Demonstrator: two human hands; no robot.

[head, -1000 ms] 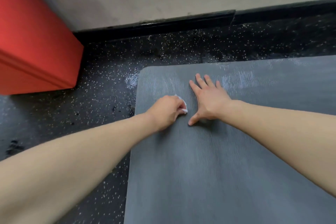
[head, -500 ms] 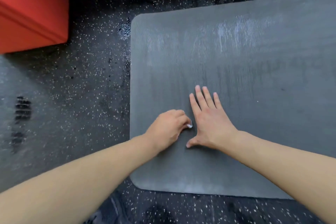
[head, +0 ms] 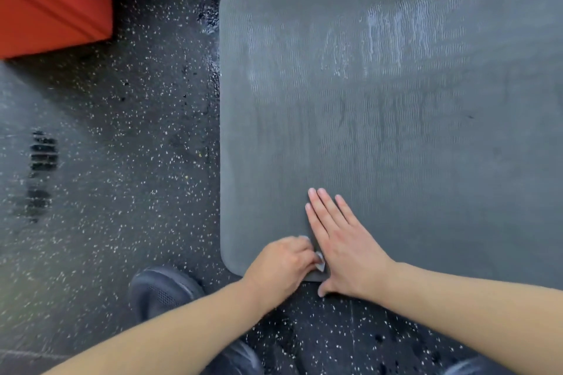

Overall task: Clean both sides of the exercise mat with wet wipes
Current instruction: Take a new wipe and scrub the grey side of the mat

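Our left hand [head: 281, 265] is clenched around a white wet wipe [head: 320, 262] at the near edge of the grey exercise mat [head: 396, 131]. Our right hand [head: 344, 246] lies flat and released on the mat, just beside it.

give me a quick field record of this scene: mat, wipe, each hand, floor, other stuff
mat: grey, flat on floor, wet streaks at far side
wipe: white, bunched in left hand, at near edge of mat
left hand: closed on wipe
right hand: open, flat on mat
floor: black, speckled
other: red block far left; shoe near
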